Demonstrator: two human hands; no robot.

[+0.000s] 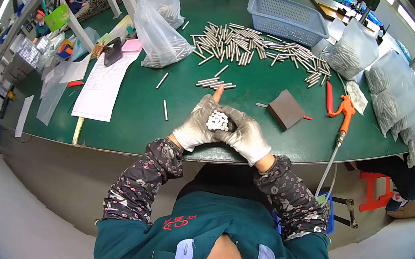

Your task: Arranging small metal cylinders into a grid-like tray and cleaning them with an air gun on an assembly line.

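Observation:
Close to the table's front edge, my gloved left hand [197,126] and gloved right hand [246,137] wrap together round a bundle of metal pins [217,121]. The bundle's round ends face up, bright and pressed close. A bare fingertip of the left hand pokes out of its glove. Just beyond the hands lie several loose pins [215,84] side by side. Two single pins [165,110] lie farther left. A large pile of the same pins [241,43] spreads across the green table [137,135] farther back.
A blue perforated basket [286,23] stands behind the pile. Pin-filled plastic bags [164,44] stand at left, with more bags [392,97] at right. A brown block [286,110] and an orange air gun [347,112] lie right of my hands. Papers [102,88] lie left. Another person sits at far right.

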